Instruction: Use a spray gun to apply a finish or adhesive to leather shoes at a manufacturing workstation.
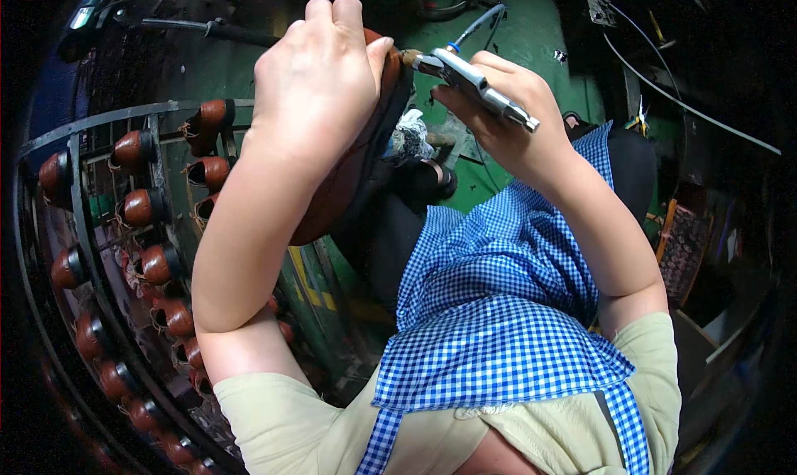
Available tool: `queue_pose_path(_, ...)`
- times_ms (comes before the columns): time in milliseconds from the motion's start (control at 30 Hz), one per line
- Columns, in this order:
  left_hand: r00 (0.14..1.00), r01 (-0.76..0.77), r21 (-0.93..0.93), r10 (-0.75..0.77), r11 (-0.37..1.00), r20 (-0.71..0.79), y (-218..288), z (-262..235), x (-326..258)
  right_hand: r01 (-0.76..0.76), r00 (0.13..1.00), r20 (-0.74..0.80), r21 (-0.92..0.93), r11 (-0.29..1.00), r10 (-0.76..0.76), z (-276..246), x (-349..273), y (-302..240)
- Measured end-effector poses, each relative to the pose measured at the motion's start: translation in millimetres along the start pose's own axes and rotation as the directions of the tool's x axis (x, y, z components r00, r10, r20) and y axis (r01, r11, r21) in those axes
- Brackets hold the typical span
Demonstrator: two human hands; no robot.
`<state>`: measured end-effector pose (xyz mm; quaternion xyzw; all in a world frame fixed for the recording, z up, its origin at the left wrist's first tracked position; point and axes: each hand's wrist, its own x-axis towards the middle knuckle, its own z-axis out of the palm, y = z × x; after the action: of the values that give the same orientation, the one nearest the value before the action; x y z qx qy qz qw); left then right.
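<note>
My left hand (311, 89) is closed around a brown leather shoe (330, 203) with a dark sole, held up on the left with its sole edge to the right. My wrist and forearm cover much of the shoe. In my right hand (521, 105) is a small silver spray gun (466, 75), my fingers wrapped round its body. Its brass-coloured nozzle points left and lies close to the shoe's edge near my left thumb; I cannot tell if they touch. A thin hose (480, 25) with a blue fitting runs up from the gun.
On the left stands a metal rack (76, 172) with rows of brown shoes (158, 264). A black device on a rod (83, 22) is at the upper left. Crumpled white material (413, 124) lies on the green floor (531, 51) near my sandalled foot. A pale tube (693, 108) crosses the upper right.
</note>
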<state>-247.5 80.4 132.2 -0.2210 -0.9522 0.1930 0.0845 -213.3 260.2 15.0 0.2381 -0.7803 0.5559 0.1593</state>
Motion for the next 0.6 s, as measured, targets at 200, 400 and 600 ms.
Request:
queue_pose_path(200,0.998,0.055,0.013,-0.055,0.998,0.026,-25,11,10,-0.006,1.000,-0.012,-0.013,1.000,0.006,13,14,0)
queue_pose_path(400,0.990,0.091,0.047,-0.095,0.995,0.106,-39,13,14,-0.054,0.999,0.002,-0.018,0.998,0.054,23,14,-5)
queue_pose_path(600,0.958,0.208,-0.035,-0.197,0.977,0.208,-43,9,16,-0.021,0.999,-0.036,-0.030,0.999,0.020,31,8,-6)
